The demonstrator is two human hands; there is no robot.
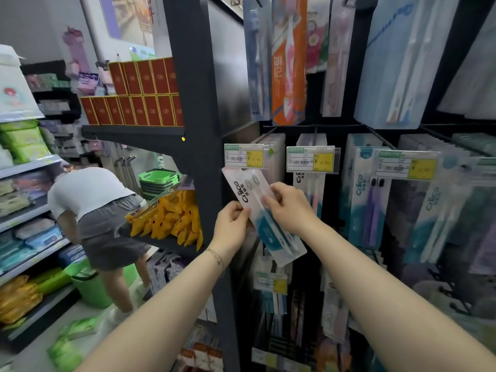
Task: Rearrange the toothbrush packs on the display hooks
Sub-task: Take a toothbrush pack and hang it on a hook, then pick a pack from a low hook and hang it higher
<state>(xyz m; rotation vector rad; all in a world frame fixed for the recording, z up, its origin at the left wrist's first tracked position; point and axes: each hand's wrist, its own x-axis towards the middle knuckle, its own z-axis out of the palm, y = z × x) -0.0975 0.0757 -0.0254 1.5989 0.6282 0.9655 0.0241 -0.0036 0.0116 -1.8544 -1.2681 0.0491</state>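
Left hand (233, 224) pinching the left edge, right hand (291, 208) curled round the right edge, so I've got the twin toothbrush pack (273, 237) in both, slanted with its head end up-left and its foot down-right. That top end sits just under the price tag (245, 156) of the leftmost hook (264, 136). I reckon the tag stands in the way, and the black upright (198, 130) crowds my left.
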